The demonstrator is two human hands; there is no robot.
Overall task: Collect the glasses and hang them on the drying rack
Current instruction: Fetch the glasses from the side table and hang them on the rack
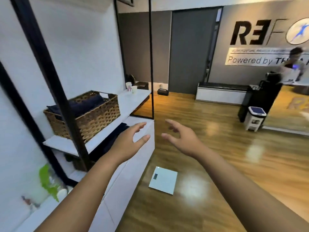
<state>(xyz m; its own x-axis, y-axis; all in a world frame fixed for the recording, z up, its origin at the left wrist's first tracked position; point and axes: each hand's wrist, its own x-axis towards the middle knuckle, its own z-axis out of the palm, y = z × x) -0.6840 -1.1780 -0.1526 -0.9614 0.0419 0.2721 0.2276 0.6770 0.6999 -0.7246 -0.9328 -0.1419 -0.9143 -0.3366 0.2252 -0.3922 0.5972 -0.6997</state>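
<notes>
— Reaching forward, both arms are out in front of the person; what do the hands have?

— Nothing. The left hand (pixel 128 141) is held in the air with its fingers loosely spread and the thumb apart from them, over the edge of the white cabinet (pixel 132 168). The right hand (pixel 182 139) is the same: fingers relaxed and slightly bent, thumb out, empty, above the wooden floor (pixel 209 156). The two hands are near each other but not touching.

— And the glasses?

— Two pale cups (pixel 131 87) stand side by side at the far end of the white shelf (pixel 133 99), well beyond both hands. They are small and blurred, so I cannot tell what they are made of. A drying rack cannot be made out with any certainty.

— What else is on that shelf?

— A wicker basket (pixel 87 118) sits nearer the person, with dark blue folded cloth (pixel 83 104) inside. Black frame posts (pixel 151 56) rise past it. At the lower left there is a blurred green and white thing (pixel 45 183) on the cabinet top; I cannot tell what it is.

— On the floor?

— A white bathroom scale (pixel 163 180) lies flat just beside the cabinet. Further off stand a small white bin (pixel 255 119), a dark stand (pixel 265 96) and a low bench (pixel 222 92) against the grey wall with large lettering (pixel 250 32).
</notes>
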